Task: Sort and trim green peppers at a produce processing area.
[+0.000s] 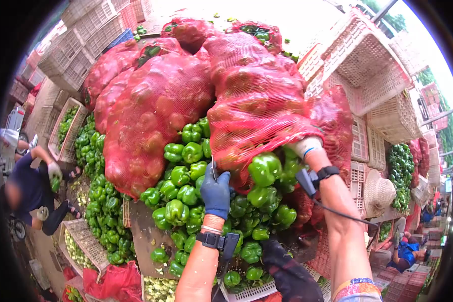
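Observation:
My left hand [216,195], in a blue glove, is closed around a small knife; its thin metal blade [214,169] points up beside the red mesh bag [256,95]. That bag lies tilted, its mouth toward me, and green bell peppers [265,169] spill out of it. At the right of the mouth is my right hand [307,145] in a whitish glove. The bag's edge and the peppers hide its fingers, so their grip does not show. Below and left of the bag, loose bell peppers [177,212] are heaped on a brown surface [148,246].
More full red mesh bags [153,105] stand behind and to the left. Plastic crates [365,60] are stacked at the right, near a straw hat [379,194]. A crate of pale trimmings [158,290] sits in front. At the left a person [30,186] crouches by more peppers.

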Tool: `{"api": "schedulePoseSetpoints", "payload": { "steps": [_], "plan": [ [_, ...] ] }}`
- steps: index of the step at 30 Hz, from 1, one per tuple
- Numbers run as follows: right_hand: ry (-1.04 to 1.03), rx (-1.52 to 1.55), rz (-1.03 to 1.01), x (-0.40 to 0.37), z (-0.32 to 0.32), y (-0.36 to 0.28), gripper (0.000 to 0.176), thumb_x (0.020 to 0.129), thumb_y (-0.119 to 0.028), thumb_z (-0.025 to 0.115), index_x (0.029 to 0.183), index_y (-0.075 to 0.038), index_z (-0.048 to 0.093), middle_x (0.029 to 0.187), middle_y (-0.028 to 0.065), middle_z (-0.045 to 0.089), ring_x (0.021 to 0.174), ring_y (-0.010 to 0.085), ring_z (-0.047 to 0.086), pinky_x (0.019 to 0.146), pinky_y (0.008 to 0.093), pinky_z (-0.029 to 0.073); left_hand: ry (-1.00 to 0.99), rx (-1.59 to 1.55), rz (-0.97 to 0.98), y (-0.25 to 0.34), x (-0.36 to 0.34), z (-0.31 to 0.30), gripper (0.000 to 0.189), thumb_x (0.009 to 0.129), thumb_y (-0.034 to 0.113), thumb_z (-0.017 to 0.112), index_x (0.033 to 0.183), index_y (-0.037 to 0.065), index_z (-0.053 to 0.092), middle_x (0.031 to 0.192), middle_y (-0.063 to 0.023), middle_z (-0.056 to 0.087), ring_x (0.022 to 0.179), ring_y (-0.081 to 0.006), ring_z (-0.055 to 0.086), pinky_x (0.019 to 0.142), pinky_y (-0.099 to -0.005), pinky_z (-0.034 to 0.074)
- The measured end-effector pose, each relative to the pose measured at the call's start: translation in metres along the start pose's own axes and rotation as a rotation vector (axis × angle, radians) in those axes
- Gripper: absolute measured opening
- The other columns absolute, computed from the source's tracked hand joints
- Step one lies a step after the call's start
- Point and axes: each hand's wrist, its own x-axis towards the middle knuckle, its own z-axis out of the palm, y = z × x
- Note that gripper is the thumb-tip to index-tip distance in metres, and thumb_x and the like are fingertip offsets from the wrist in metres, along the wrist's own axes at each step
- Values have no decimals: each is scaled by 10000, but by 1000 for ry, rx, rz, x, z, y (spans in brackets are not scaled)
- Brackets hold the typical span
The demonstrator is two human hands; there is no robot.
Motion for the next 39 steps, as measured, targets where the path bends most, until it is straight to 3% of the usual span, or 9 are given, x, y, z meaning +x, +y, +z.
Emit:
{"api": "schedulePoseSetpoints", "payload": {
  "steps": [13, 17, 18, 22, 30, 33, 35, 36, 39],
  "plan": [
    [8, 30, -62, -83, 18, -106, 556, 828, -519, 657, 1212, -118, 652, 1135, 199, 693, 1035, 395, 657, 915, 558, 485, -107, -35, -420, -19, -71, -51, 577, 864, 52, 678, 1427, 133, 584, 850, -45, 708, 507, -137, 587, 509, -322, 528],
    [131, -31, -113, -99, 18, -126, 474, 840, -472, 642, 1135, -103, 664, 1028, 178, 710, 950, 386, 672, 834, 547, 499, -173, 197, -351, -21, -83, -72, 579, 859, 154, 678, 1429, 182, 585, 799, -119, 709, 487, -203, 627, 526, -376, 545],
    [105, -65, -112, -101, 17, -129, 466, 839, -472, 642, 1116, -97, 664, 1008, 172, 710, 930, 385, 674, 816, 545, 501, -111, 449, 107, -72, -88, -80, 580, 855, 232, 678, 1426, 197, 584, 792, -182, 708, 525, -257, 665, 558, -408, 550],
    [196, -123, -125, -114, 9, -146, 438, 829, -456, 647, 1063, -86, 663, 965, 163, 701, 889, 382, 676, 766, 544, 502, -316, 396, -425, -20, -118, -124, 546, 868, 252, 664, 1404, 176, 594, 730, -169, 696, 566, -251, 683, 580, -406, 551],
    [-117, -219, 27, -179, 18, -187, 669, 737, -347, 758, 1327, -111, 547, 1380, 184, 554, 1219, 383, 553, 988, 488, 477, -300, 144, -645, -2, -293, -239, 499, 885, 176, 652, 1347, 1, 587, 744, -90, 686, 521, -194, 639, 515, -361, 538],
    [-192, -293, 75, -203, 34, -191, 788, 755, -302, 745, 1453, -93, 444, 1427, 208, 512, 1263, 396, 524, 1029, 472, 465, -114, -258, -791, -34, -387, -285, 546, 832, 164, 724, 1317, -57, 604, 900, -122, 708, 819, -186, 690, 715, -357, 563],
    [-192, -167, 81, -219, 20, -192, 770, 781, -258, 721, 1467, -94, 414, 1471, 199, 486, 1337, 390, 476, 1046, 499, 452, -99, -195, -624, -44, -449, -310, 182, 855, 112, 727, 1000, 2, 739, 824, -80, 714, 754, -167, 676, 703, -316, 557],
    [-142, -86, 66, -226, 20, -188, 743, 788, -266, 730, 1444, -78, 434, 1444, 203, 506, 1323, 390, 491, 1030, 506, 464, -118, -361, -934, 6, -449, -320, 347, 852, 82, 705, 1179, -25, 665, 885, -111, 715, 719, -153, 669, 655, -269, 543],
    [-250, 80, 96, -251, -18, -194, 760, 813, -282, 736, 1474, -41, 448, 1406, 220, 546, 1273, 387, 556, 1054, 466, 468, -152, -371, -914, 3, -480, -341, 364, 847, 63, 689, 1196, -32, 649, 898, -126, 714, 696, -156, 665, 635, -271, 538]
  ]
}}
